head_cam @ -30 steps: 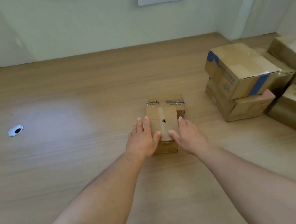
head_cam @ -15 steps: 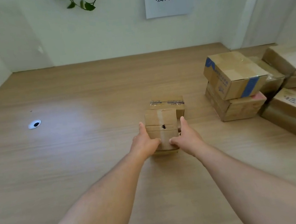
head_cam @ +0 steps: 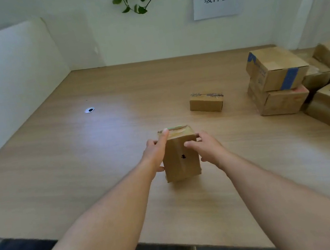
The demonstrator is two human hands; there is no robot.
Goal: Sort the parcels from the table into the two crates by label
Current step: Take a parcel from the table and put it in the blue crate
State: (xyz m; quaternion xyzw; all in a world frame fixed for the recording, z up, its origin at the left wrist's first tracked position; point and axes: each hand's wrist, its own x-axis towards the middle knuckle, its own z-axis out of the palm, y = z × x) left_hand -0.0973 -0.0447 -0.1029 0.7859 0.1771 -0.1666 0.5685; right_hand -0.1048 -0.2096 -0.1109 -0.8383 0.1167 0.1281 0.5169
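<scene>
Since the earlier frame the box point(head_cam: 179, 154) had come away from the second box point(head_cam: 207, 103), which it had been touching; the two now sat well apart, the second one farther off and to the right on the table point(head_cam: 80, 157). Both hands grasped the box from opposite sides. The left hand point(head_cam: 155, 153) clasped its left side with the forefinger laid up along the upper left edge. The right hand point(head_cam: 205, 149) wrapped the right side with the thumb pressed on the near face. Whether its lower edge rested on the table or hung just clear could not be told. It looked light, judging by its small size and the easy fingertip hold. The cardboard walls seemed stiff enough to squeeze, though the lower corners looked a little crushed, and the tape point(head_cam: 174, 131) across the far end was probably slick. The plain side walls, where the hands already were, seemed the best place to hold. Its long axis ran from low and near to high and far, close to upright. The near face, with a taped seam and a black mark point(head_cam: 183, 156), was turned toward the person, and no label showed on it. A stack point(head_cam: 278, 80) of parcels waited at the right, and no crate was in view.
</scene>
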